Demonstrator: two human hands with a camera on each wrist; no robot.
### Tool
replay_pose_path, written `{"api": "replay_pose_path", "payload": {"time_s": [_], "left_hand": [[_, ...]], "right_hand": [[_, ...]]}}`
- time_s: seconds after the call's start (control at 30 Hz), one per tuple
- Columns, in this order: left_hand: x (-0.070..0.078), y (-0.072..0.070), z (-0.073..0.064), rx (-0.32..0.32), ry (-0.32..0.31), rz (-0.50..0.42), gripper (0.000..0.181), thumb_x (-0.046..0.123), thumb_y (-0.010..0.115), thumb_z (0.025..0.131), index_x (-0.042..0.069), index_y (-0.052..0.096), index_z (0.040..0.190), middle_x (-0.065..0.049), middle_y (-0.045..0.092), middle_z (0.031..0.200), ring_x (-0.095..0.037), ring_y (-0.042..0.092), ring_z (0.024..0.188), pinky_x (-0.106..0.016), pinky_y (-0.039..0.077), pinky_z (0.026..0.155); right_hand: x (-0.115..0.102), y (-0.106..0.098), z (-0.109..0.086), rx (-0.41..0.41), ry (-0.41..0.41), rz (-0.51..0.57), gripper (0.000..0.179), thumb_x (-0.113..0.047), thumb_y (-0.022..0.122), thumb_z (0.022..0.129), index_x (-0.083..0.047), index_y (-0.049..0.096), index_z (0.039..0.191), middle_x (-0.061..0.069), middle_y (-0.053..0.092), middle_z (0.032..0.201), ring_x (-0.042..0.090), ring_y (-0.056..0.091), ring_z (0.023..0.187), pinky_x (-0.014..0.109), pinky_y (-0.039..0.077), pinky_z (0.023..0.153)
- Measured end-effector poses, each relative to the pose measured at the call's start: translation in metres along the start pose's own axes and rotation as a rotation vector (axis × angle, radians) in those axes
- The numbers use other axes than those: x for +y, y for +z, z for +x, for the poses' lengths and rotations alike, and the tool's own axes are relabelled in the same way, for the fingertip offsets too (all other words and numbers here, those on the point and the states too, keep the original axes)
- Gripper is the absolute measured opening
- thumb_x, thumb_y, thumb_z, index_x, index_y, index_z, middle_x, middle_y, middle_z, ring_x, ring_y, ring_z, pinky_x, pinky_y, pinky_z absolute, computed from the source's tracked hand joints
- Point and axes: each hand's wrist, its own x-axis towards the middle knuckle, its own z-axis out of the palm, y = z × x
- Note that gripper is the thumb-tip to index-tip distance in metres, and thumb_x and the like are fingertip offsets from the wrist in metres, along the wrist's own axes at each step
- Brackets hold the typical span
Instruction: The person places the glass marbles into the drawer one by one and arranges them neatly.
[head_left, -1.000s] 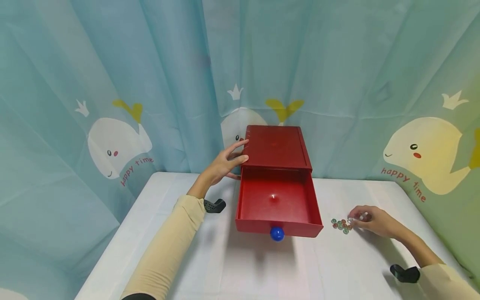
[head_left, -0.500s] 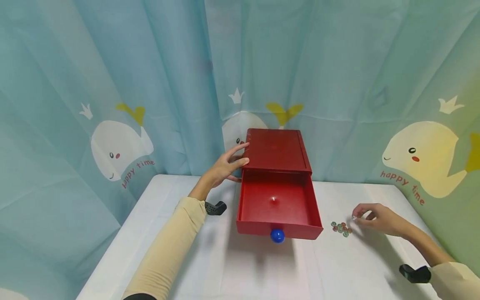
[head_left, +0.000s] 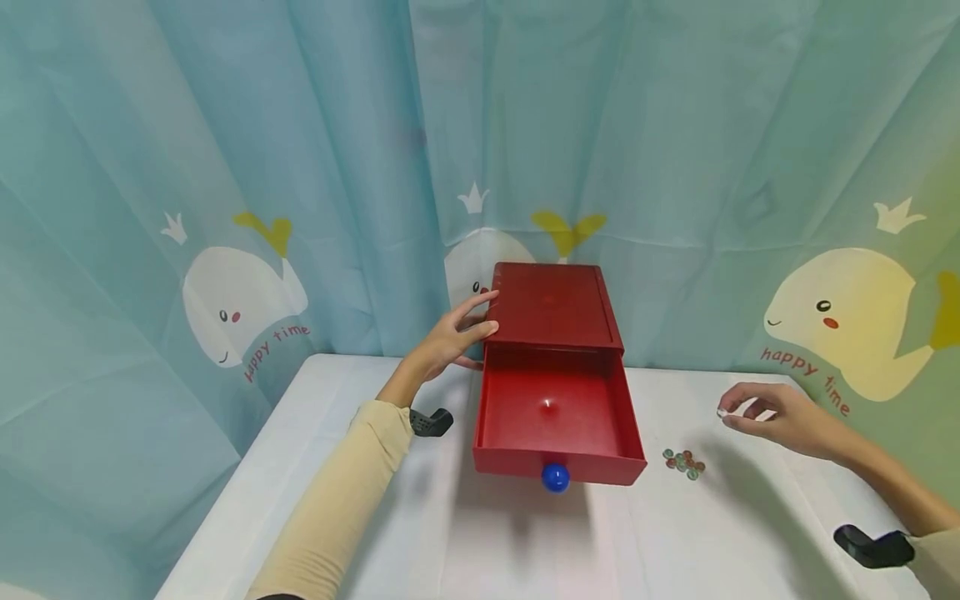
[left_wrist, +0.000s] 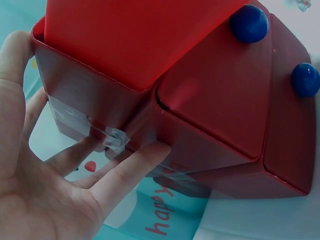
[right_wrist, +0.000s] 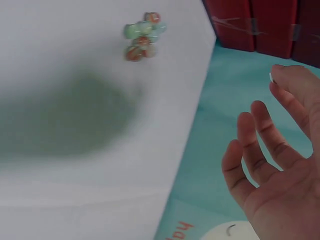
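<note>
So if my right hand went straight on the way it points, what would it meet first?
Probably the open red drawer's right wall, going by the head view; but depth is unclear, and the right hand might pass above it.

This is a small curtained-off spot, which building I can't tell: a wavy blue-green cloth curtain (head_left: 675, 125) with painted white whales (head_left: 862, 308) hangs at twelve o'clock, a flat white table (head_left: 525, 558) at six.

The sleeves (head_left: 337, 492) are plain cream cloth, with a small, curved black device (head_left: 431, 422) beside each cuff (head_left: 386, 421).
</note>
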Motion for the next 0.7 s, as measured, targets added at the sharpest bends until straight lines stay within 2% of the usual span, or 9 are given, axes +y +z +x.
{"api": "replay_pose_path", "payload": {"time_s": [0.2, 0.47, 0.7], "left_hand": [[-0.001, 0.001, -0.001, -0.007, 0.002, -0.014, 0.061, 0.032, 0.064, 0.101, 0.04, 0.04, 0.156, -0.011, 0.037, 0.158, -0.035, 0.043, 0.14, -0.054, 0.06, 0.085], [-0.001, 0.0, -0.002, 0.0, 0.009, -0.001, 0.061, 0.032, 0.063, 0.101, 0.039, 0.04, 0.157, -0.012, 0.037, 0.159, -0.037, 0.043, 0.14, -0.055, 0.06, 0.084], [-0.002, 0.0, 0.0, -0.003, 0.025, 0.014, 0.059, 0.03, 0.062, 0.102, 0.038, 0.04, 0.156, -0.011, 0.038, 0.159, -0.036, 0.045, 0.14, -0.055, 0.06, 0.082]], "right_hand": [[-0.022, -0.013, 0.005, 0.039, 0.048, -0.04, 0.024, -0.005, 0.079, 0.088, -0.026, 0.071, 0.099, -0.01, 0.07, 0.094, 0.005, 0.064, 0.08, 0.024, 0.05, 0.06], [-0.042, -0.026, 0.013, 0.082, -0.033, -0.039, 0.028, 0.001, 0.079, 0.085, -0.021, 0.072, 0.1, -0.008, 0.068, 0.094, 0.006, 0.063, 0.079, 0.016, 0.051, 0.065], [-0.053, -0.038, 0.015, 0.088, 0.028, -0.051, 0.026, -0.003, 0.079, 0.087, -0.024, 0.072, 0.1, -0.009, 0.069, 0.096, 0.006, 0.063, 0.081, 0.017, 0.05, 0.065]]}}
